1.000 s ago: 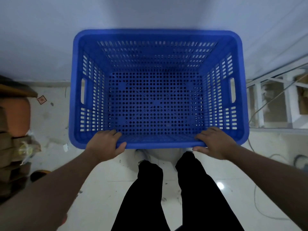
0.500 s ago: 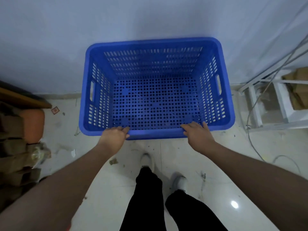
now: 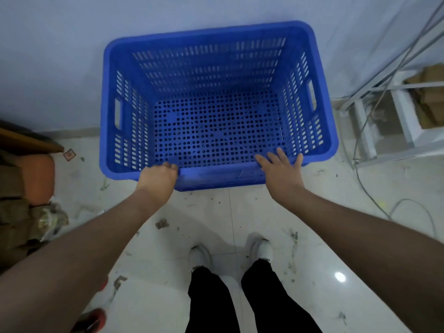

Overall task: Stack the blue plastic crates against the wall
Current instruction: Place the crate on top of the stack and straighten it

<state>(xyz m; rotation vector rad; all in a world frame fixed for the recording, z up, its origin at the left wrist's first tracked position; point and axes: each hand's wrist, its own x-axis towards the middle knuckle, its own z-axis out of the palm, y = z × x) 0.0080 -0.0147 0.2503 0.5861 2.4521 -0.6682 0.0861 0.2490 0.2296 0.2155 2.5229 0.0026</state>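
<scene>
One blue perforated plastic crate [image 3: 216, 56] stands on the white tiled floor with its far side against the pale wall; it is empty. My left hand [image 3: 157, 180] has its fingers curled over the crate's near rim, left of centre. My right hand [image 3: 281, 171] is at the near rim on the right, fingers spread apart and lifted, no longer wrapped around the rim. No other crate is in view.
A white metal frame [image 3: 374, 121] with cardboard boxes and loose cables [image 3: 384, 68] stands to the right of the crate. An orange object [image 3: 39, 179] and stacked brown items [image 3: 14, 212] lie at the left. My feet [image 3: 230, 253] stand on the dirty floor behind the crate.
The crate has gone down from waist height to the floor by the wall. My right hand has opened and released the rim; my left hand still grips it.
</scene>
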